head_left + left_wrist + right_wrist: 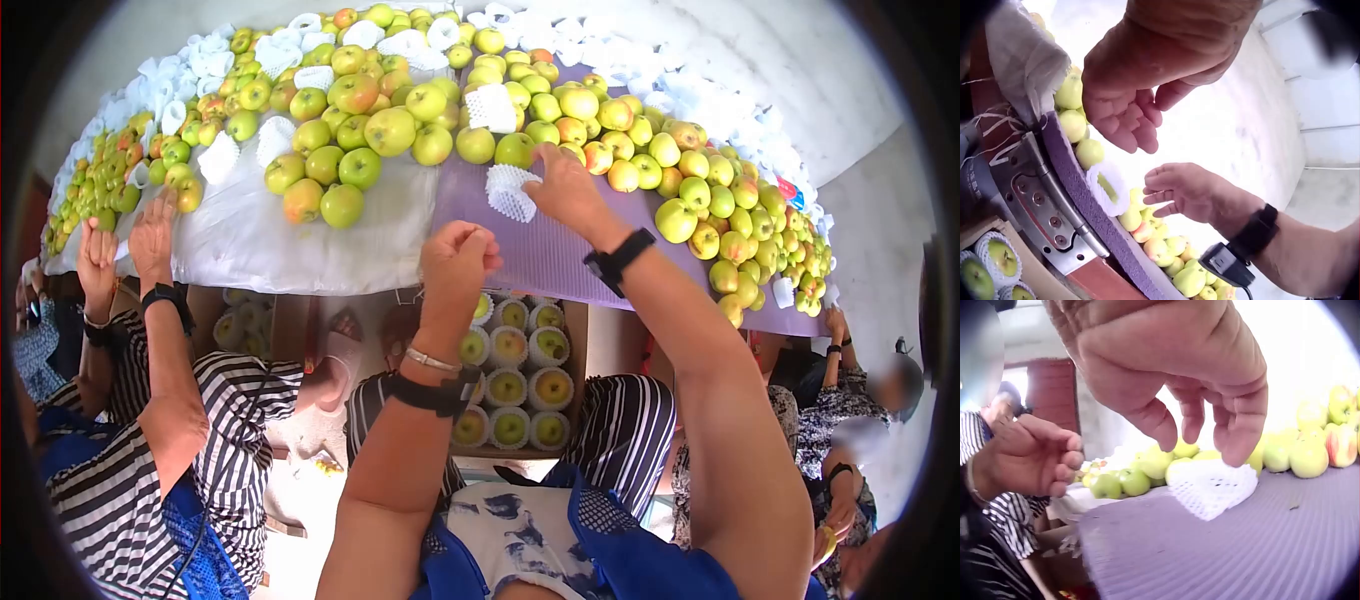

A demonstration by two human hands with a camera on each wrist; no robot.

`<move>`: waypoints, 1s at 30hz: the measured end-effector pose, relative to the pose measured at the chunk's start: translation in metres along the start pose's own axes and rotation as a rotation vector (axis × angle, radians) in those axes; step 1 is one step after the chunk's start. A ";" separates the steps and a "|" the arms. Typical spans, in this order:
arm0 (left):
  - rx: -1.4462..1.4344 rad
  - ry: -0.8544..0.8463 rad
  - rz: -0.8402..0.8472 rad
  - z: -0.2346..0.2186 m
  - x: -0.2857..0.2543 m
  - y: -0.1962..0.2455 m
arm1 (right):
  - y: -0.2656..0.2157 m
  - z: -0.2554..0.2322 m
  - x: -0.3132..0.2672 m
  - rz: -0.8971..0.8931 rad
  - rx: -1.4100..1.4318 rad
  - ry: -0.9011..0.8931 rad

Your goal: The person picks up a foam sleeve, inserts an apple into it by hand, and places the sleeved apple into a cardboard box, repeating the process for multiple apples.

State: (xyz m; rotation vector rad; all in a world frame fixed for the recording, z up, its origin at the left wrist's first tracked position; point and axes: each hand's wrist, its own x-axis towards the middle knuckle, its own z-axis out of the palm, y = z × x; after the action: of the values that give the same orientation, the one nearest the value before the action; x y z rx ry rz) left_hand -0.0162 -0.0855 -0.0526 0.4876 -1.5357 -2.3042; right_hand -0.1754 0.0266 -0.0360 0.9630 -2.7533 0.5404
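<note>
My right hand [575, 195] reaches over the purple ribbed mat [1241, 537]. Its bent fingers hang spread just above a white foam net sleeve [1213, 490], with the index fingertip close to the sleeve's top. The sleeve lies on the mat at the edge of the apple pile [590, 130], and green shows through its opening in the left wrist view. My left hand [455, 270] hovers at the table's front edge, fingers loosely curled and nothing in them.
Below the table edge, between the knees, stands a cardboard box with rows of sleeved apples [508, 388]. White foam sleeves [560, 40] heap along the back. At left another person's hands [150, 240] touch the table; more people sit at right. Grey plastic sheeting [250, 240] covers the table's left part.
</note>
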 end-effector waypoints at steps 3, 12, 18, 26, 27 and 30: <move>-0.007 0.010 -0.031 -0.005 0.005 -0.007 | -0.004 0.026 0.019 0.128 -0.095 -0.073; -0.093 0.129 -0.091 -0.012 0.000 0.014 | -0.022 0.006 -0.032 0.158 0.251 0.136; -0.096 -0.065 -0.082 0.005 -0.003 0.004 | -0.049 0.007 -0.081 0.276 0.611 0.236; 0.031 -0.119 -0.099 0.017 0.013 -0.009 | -0.021 0.021 -0.085 0.131 0.690 0.279; -0.003 -0.117 -0.120 0.020 0.015 -0.011 | -0.019 0.013 -0.085 0.157 0.739 0.246; -0.128 -0.119 -0.191 0.023 0.021 -0.018 | -0.013 0.005 -0.084 0.293 1.254 0.119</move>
State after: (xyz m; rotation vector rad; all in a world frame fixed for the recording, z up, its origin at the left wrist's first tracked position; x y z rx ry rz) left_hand -0.0466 -0.0694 -0.0630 0.4905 -1.4377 -2.6007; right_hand -0.1018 0.0629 -0.0604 0.5773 -2.2430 2.3888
